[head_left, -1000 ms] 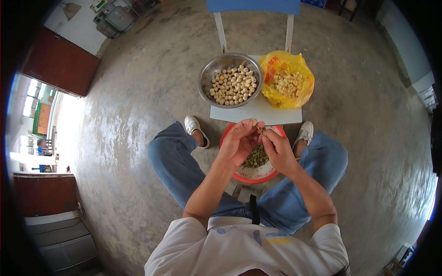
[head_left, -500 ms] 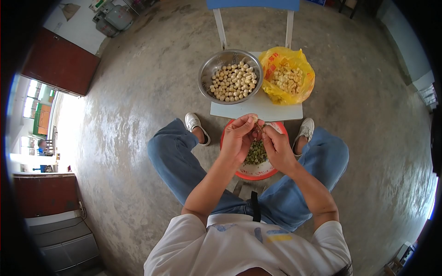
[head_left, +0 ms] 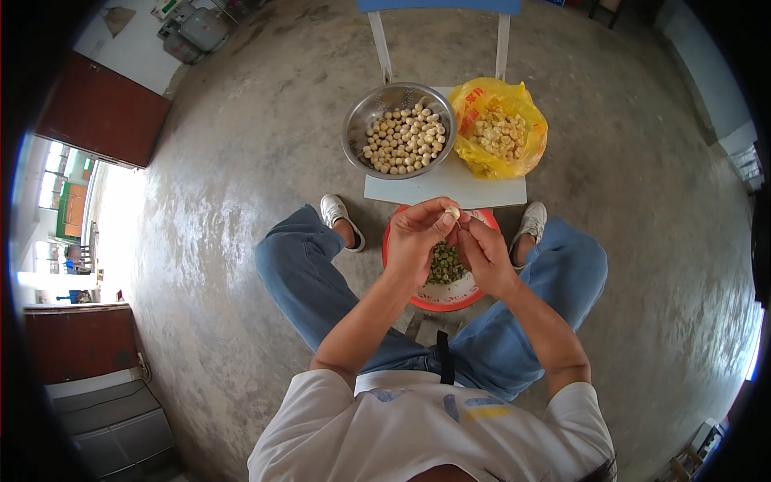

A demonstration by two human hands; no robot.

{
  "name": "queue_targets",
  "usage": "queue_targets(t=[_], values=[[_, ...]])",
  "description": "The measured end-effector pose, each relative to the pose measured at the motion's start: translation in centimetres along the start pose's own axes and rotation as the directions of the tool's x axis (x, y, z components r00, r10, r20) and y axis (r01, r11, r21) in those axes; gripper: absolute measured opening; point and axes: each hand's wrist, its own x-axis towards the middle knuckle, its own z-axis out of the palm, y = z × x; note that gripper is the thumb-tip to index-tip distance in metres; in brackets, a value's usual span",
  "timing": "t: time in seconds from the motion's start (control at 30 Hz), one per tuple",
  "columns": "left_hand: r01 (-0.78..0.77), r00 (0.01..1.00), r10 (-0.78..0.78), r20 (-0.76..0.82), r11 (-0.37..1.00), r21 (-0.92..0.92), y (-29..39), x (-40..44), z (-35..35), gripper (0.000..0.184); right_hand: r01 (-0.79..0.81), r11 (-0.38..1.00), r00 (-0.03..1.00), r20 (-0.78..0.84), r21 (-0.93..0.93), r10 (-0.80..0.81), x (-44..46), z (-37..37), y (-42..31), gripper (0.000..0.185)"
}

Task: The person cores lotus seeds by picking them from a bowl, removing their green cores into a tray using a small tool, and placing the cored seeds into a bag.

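Note:
Over the basin, my left hand [head_left: 422, 237] is closed, pinching a small pale round seed [head_left: 454, 213], possibly a lotus seed, between thumb and index finger. My right hand [head_left: 483, 251] is closed beside it, its fingertips close against the seed; what they hold is too small to make out. Below both hands stands a red-rimmed white basin [head_left: 450, 302] with chopped-looking green bits [head_left: 445, 266] inside. Ahead, a steel colander [head_left: 351, 140] holds many similar round pale seeds [head_left: 404, 143]. To its right, an open yellow plastic bag [head_left: 530, 163] contains pale yellowish pieces [head_left: 498, 135].
The colander and bag rest on the white seat [head_left: 446, 191] of a chair with a blue backrest [head_left: 439, 6]. My knees and white shoes [head_left: 341, 221] flank the basin. Gas cylinders [head_left: 198, 30] stand far left, near a dark red door [head_left: 104, 108].
The seed in my left fingers now shows more plainly, and my right fingertips have shifted slightly. A thin stick-like thing seen between the hands earlier is no longer visible. The view has moved a little.

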Motion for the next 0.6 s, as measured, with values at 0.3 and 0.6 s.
queue_targets(t=[0.3,0.6], values=[[-0.06,0.998,0.059,0.025,0.998,0.035,0.7,-1.5,0.9,0.014,-0.006,0.953,0.996,0.086,0.304,-0.021,-0.3,0.3,0.1,0.018],[-0.183,0.98,0.173,0.096,0.978,0.103,0.2,-1.7,0.8,0.019,0.026,0.956,0.989,0.13,0.292,-0.067,-0.2,-0.1,0.6,0.022]])
